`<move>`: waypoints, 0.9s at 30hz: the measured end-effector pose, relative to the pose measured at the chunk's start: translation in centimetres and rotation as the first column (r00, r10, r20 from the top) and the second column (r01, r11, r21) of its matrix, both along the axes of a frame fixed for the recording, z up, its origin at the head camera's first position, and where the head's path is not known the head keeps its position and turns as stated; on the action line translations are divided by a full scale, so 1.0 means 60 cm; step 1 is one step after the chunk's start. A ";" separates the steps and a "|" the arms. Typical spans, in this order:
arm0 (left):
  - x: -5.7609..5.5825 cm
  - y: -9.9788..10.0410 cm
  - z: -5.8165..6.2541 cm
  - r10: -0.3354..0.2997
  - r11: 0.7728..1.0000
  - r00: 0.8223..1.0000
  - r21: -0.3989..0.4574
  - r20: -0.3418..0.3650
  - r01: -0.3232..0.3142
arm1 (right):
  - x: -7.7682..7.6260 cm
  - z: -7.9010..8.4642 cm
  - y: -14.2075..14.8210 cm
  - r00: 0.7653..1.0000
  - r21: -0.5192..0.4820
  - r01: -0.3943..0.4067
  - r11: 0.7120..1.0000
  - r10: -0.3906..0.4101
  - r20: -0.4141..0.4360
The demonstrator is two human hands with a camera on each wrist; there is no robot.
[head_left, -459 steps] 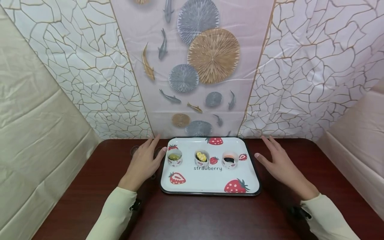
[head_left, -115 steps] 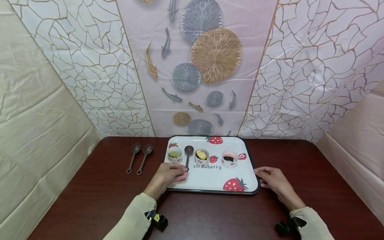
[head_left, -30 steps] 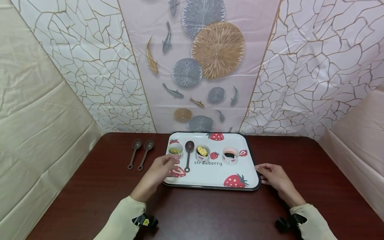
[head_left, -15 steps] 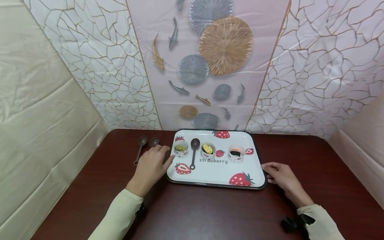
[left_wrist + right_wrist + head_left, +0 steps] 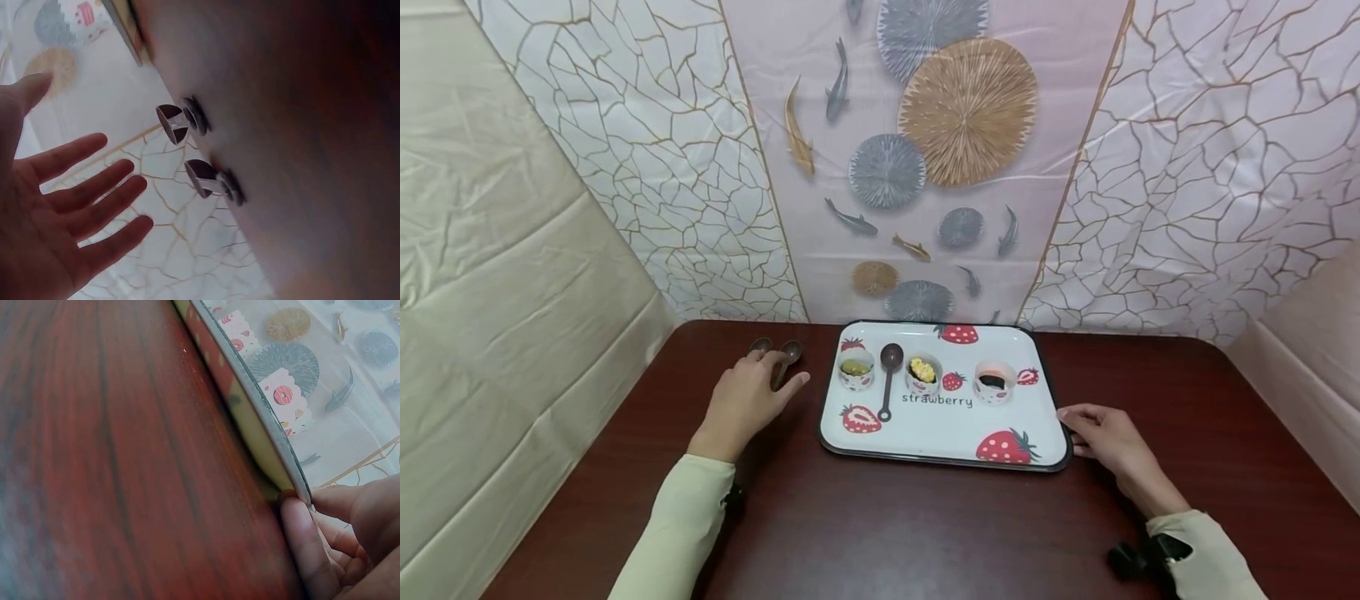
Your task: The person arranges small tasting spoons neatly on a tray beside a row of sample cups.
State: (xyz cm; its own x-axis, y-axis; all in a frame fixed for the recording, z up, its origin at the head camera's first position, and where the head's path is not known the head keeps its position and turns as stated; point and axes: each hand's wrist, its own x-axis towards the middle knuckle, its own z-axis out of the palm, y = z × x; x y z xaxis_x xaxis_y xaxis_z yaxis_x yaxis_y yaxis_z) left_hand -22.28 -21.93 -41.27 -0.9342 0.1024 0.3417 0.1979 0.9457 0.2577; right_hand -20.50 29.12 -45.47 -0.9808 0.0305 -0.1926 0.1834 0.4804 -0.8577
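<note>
My left hand [image 5: 741, 408] hovers over two brown spoons on the table, its fingers spread and holding nothing. The left spoon [image 5: 760, 343] and the right spoon [image 5: 792, 350] show mostly by their bowls; the hand hides much of their handles. In the left wrist view both spoons [image 5: 201, 178] lie beyond the fingertips, apart from them. My right hand [image 5: 1112, 442] pinches the right rim of a white strawberry-print tray [image 5: 925, 437], thumb above and finger below, as the right wrist view shows. A third brown spoon [image 5: 887, 387], ring-ended, lies on the tray between two cups.
On the tray stand three small paper cups: one with green food [image 5: 857, 373], one with yellow-topped food [image 5: 922, 377], one with black-and-orange food [image 5: 995, 383]. A patterned cloth [image 5: 887, 171] hangs behind the dark red table [image 5: 865, 533]. Beige padded panels flank both sides.
My left hand has let go of the spoon placed on the tray and moved left to the two table spoons. My right hand stays at the tray's rim. The head view has shifted slightly.
</note>
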 end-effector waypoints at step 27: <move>0.002 -0.039 -0.007 0.050 0.988 0.960 0.125 0.275 -0.087 | -0.003 -0.006 0.003 1.000 0.004 -0.001 1.000 0.001 -0.014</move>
State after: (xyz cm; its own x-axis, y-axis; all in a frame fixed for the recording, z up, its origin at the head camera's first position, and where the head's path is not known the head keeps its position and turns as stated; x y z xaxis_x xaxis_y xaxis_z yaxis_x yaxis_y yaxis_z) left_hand -22.18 -24.26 -41.71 -0.9966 0.0051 0.0819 0.0391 0.9074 0.4184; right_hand -20.69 29.32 -45.80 -0.9834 0.0300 -0.1787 0.1708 0.4839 -0.8583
